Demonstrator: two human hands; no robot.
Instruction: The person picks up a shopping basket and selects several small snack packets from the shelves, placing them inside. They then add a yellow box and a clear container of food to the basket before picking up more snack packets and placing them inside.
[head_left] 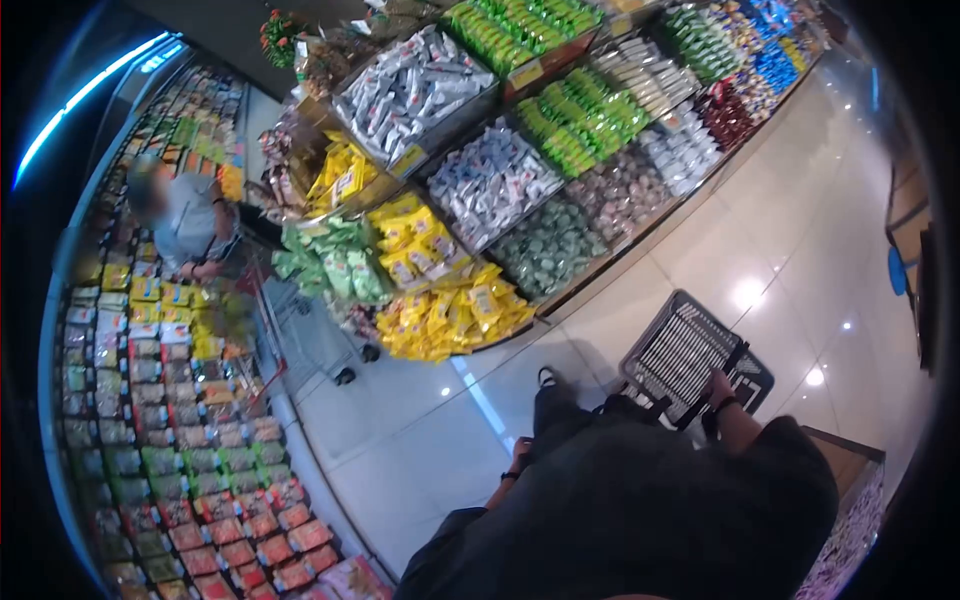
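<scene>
A dark grey plastic shopping basket (672,352) with slotted sides hangs at my right side, and nothing shows inside it. My right hand (718,388) is closed around the basket's handle, with a dark band on the wrist. My left hand (521,456) hangs low beside my dark clothing, also with a dark wristband. Its fingers are small and partly hidden, and I see no object in it. Nearest ahead of me is a heap of yellow snack packets (455,318) at the display's corner.
A tiered display of packaged sweets (490,185) curves ahead. At left, a person (195,225) stands by a shopping cart (305,325) near long shelves of packets (215,470). Shiny floor tiles (640,290) run along the display. A bin of small packets (855,535) is behind right.
</scene>
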